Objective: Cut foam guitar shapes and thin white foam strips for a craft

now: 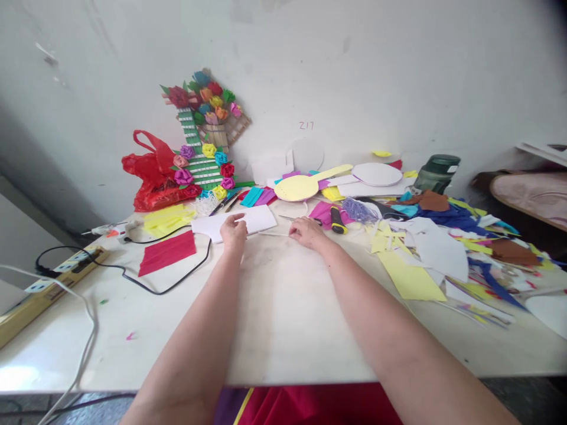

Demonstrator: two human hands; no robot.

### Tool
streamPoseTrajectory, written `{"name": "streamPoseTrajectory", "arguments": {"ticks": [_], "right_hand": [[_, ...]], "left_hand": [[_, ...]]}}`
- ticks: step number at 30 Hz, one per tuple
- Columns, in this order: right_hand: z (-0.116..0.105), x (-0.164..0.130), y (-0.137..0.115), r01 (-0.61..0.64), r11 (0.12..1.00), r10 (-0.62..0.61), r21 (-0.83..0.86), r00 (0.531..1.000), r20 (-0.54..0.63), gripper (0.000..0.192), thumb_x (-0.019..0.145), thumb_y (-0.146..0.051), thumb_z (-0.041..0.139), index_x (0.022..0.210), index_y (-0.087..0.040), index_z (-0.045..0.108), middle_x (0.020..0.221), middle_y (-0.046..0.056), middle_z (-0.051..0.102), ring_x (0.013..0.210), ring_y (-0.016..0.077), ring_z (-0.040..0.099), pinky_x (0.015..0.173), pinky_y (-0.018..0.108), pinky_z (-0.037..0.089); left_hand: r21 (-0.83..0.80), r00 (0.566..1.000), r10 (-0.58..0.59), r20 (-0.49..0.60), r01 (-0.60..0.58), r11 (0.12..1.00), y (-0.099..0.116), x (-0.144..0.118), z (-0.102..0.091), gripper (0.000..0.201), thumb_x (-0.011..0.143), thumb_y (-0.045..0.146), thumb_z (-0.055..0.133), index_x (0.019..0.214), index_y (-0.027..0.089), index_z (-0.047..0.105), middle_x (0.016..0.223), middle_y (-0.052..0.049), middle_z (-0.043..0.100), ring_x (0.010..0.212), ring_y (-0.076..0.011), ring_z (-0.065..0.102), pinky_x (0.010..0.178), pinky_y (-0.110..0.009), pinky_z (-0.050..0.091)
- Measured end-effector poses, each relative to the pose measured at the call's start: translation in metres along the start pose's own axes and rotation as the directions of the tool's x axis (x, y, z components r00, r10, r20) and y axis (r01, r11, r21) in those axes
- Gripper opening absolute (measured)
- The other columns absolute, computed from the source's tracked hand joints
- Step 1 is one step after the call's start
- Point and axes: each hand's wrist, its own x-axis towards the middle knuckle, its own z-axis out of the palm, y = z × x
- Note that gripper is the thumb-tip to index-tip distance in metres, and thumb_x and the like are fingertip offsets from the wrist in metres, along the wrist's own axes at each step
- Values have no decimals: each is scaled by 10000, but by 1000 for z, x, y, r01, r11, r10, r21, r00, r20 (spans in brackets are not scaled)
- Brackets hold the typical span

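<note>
My left hand (pixel 233 233) is over the front edge of a folded white sheet of paper or card (pixel 261 219), its fingers curled; whether anything is between them is hidden. A thin white strip (pixel 275 234) lies just to the right, running along the tabletop between my hands. My right hand (pixel 306 232) closes its fingertips on the right end of that strip. Partly covered behind the right hand are scissors (pixel 286 218), with the blade pointing left. A yellow-and-black utility knife (pixel 338 219) lies right of this hand.
Paper scraps (pixel 438 248) pile up on the right, near a dark green bottle (pixel 436 173). Yellow (pixel 296 188) and white (pixel 377 174) paddle shapes lie at the back. Paper-flower decorations (pixel 204 147) and a red bag (pixel 153 177) stand back left. A power strip (pixel 66 274) and cords occupy the left.
</note>
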Motion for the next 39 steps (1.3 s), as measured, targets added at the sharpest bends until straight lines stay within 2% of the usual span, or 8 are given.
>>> {"name": "streamPoseTrajectory", "arguments": {"ticks": [6, 15, 21, 26, 30, 34, 36, 39], "right_hand": [[6, 3, 9, -168, 960, 196, 222, 975, -107, 140, 789, -196, 519, 851, -178, 643, 893, 51, 661, 853, 174, 580, 775, 293, 428], [22, 19, 37, -269, 560, 580, 784, 803, -139, 154, 720, -197, 568, 846, -131, 628, 698, 26, 655, 589, 117, 594, 563, 226, 465], [11, 18, 25, -268, 337, 614, 902, 789, 4, 260, 701, -73, 569, 958, -115, 580, 703, 10, 617, 417, 47, 496, 353, 154, 356], [11, 13, 2, -228, 269, 435, 936, 895, 93, 306, 681, -47, 601, 974, -130, 569, 672, -13, 597, 479, 75, 574, 411, 166, 435], [20, 14, -25, -230, 335, 259, 914, 955, 145, 305, 693, -48, 587, 988, -127, 570, 649, -20, 595, 471, 83, 566, 429, 188, 442], [20, 15, -31, -221, 645, 237, 731, 968, 84, 186, 770, -180, 551, 946, -164, 609, 722, 18, 641, 599, 125, 607, 559, 244, 496], [14, 13, -21, -226, 844, 306, 486, 948, -90, 172, 803, -224, 510, 910, -179, 636, 836, 61, 663, 772, 178, 624, 721, 311, 499], [4, 8, -1, -436, 894, 449, 108, 867, -218, 240, 772, -137, 500, 968, -130, 639, 1018, 172, 619, 997, 295, 559, 847, 425, 439]], "left_hand": [[-22, 998, 59, -31, -60, 998, -5, 1, 1, 299, 639, 273, 552, 897, 144, 633, 505, 13, 571, 515, -127, 564, 517, -209, 403], [-348, 953, -116, 281, 214, 913, 13, -19, 14, 224, 683, 148, 599, 897, 113, 540, 731, -62, 668, 567, -127, 631, 640, -289, 507], [-318, 881, -113, 460, 282, 905, 12, -27, 21, 215, 681, 206, 650, 855, 106, 573, 658, -63, 662, 626, -145, 644, 670, -275, 503], [-139, 894, -123, 431, 201, 970, 6, -27, 33, 322, 630, 393, 688, 779, 110, 654, 628, -70, 662, 611, -153, 624, 578, -237, 478], [-94, 919, -149, 365, 195, 976, 2, -23, 41, 321, 603, 435, 692, 644, 121, 642, 591, -54, 641, 555, -147, 596, 525, -239, 475], [-212, 918, -173, 357, 259, 942, 2, -22, 39, 235, 638, 338, 682, 601, 124, 591, 525, -31, 606, 486, -121, 569, 527, -240, 483], [-241, 899, -186, 395, 297, 924, 5, -23, 36, 208, 675, 315, 656, 656, 115, 599, 540, -48, 620, 506, -128, 589, 529, -237, 486], [-219, 878, -210, 430, 326, 920, 8, -25, 35, 191, 713, 296, 623, 714, 106, 602, 563, -64, 637, 498, -126, 592, 507, -230, 480]]}}
